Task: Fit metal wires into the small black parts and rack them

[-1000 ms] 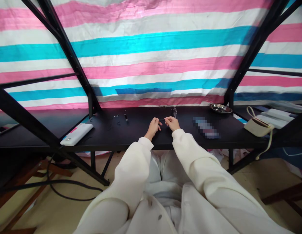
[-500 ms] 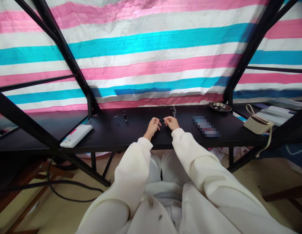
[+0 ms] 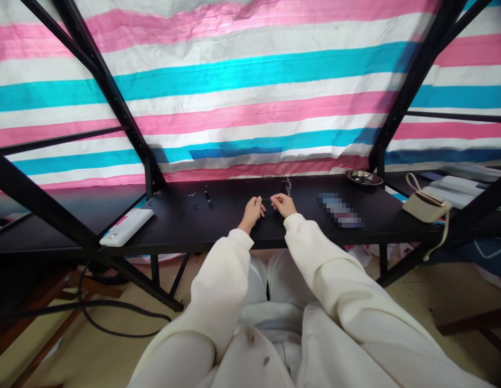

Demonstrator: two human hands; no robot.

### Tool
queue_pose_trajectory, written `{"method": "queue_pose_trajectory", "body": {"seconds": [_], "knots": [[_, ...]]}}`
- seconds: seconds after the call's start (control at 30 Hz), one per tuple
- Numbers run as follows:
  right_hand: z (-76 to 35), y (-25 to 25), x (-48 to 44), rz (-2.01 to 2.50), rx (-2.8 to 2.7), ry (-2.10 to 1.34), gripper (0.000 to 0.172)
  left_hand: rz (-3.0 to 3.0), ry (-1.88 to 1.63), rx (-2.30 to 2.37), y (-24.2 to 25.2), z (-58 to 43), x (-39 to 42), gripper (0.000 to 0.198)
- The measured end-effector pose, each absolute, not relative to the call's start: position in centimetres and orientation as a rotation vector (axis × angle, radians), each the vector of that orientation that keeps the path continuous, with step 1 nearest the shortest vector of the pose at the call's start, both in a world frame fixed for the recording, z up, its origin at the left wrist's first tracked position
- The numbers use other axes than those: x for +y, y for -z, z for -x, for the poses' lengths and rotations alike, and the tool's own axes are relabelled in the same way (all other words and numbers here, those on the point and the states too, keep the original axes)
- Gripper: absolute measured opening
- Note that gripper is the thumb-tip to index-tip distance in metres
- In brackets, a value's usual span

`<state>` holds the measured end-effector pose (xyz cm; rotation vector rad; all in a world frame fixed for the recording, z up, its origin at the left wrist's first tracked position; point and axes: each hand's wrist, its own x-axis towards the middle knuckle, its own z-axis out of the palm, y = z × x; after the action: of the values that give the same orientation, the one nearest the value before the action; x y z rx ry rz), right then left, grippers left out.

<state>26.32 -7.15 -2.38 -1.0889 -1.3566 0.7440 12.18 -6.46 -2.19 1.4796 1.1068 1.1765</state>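
Observation:
Above the black tabletop, my left hand is closed, thumb and fingertips pinched together. My right hand faces it a small gap away, its fingers also pinched. A faint dark, thin line seems to run between the fingertips, but against the black surface I cannot make out what it is. Behind my right hand lies a small heap of pale, shiny bits. To the left of my hands are a short black cylinder with a light end and a thin white strand.
A white power-bank-like block lies at the left. Rightward are a blurred-out flat item, a round metal dish and a cream pouch with a strap. Black frame posts slant up either side; striped sheeting hangs behind.
Both hands stay nearly in place, still pinched. The left fingers have drawn in a little more closely, and the right hand has shifted very slightly left. The view has barely moved.

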Motion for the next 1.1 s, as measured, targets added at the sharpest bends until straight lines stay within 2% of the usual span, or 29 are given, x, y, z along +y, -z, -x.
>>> {"method": "queue_pose_trajectory", "body": {"seconds": [0.4, 0.6, 0.93, 1.1], "knots": [[-26.8, 2.6, -6.6, 1.090, -1.249, -0.583, 0.037, -1.302, -1.317, 1.100, 2.0, -11.9, -6.4, 0.020], [-26.3, 3.1, -6.8, 1.022, -1.490, -0.697, 0.035, -1.453, -1.205, 0.940, 2.6, -11.6, -6.1, 0.025], [-26.2, 3.4, -7.3, 1.139, -1.722, -0.666, 0.027, -1.453, -1.175, 0.921, 2.3, -11.5, -6.4, 0.026], [-26.6, 3.3, -7.1, 1.301, -1.680, -0.469, 0.020, -1.473, -1.171, 0.904, 2.1, -11.5, -6.6, 0.028]]}}
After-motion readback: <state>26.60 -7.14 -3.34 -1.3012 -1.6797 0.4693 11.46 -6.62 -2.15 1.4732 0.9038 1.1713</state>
